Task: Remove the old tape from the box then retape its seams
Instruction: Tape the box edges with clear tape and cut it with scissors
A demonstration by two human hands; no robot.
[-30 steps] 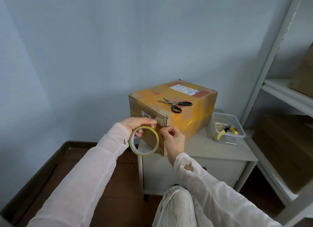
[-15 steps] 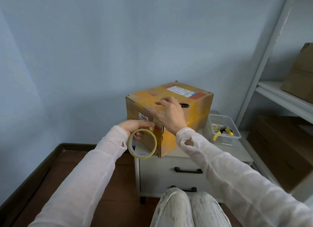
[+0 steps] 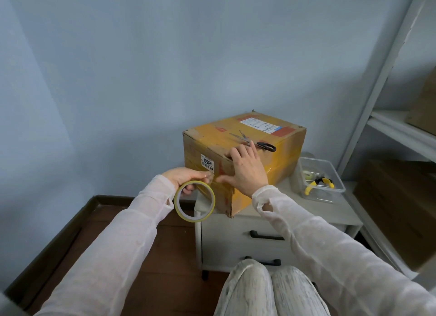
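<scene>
A yellow-taped cardboard box [image 3: 280,157] with a shipping label on top sits on a white drawer cabinet [image 3: 295,212]. My left hand [image 3: 186,177] grips a roll of clear tape with a yellow core [image 3: 194,204] at the box's near left face, below a "0989" sticker. My right hand [image 3: 245,168] lies flat with fingers spread over the box's near vertical corner and top edge, pressing on it. Black-handled scissors [image 3: 256,143] lie on the box top just beyond my right fingers.
A clear plastic bin [image 3: 335,188] with yellow-handled pliers and a tape roll stands right of the box on the cabinet. A white shelf rack [image 3: 387,129] with cardboard boxes fills the right side. Blue wall behind, dark wood floor below, my knees at the bottom.
My right hand left the tape end at the corner, rose to the box top, then slid down flat over the near corner. The left hand kept the roll at the left face.
</scene>
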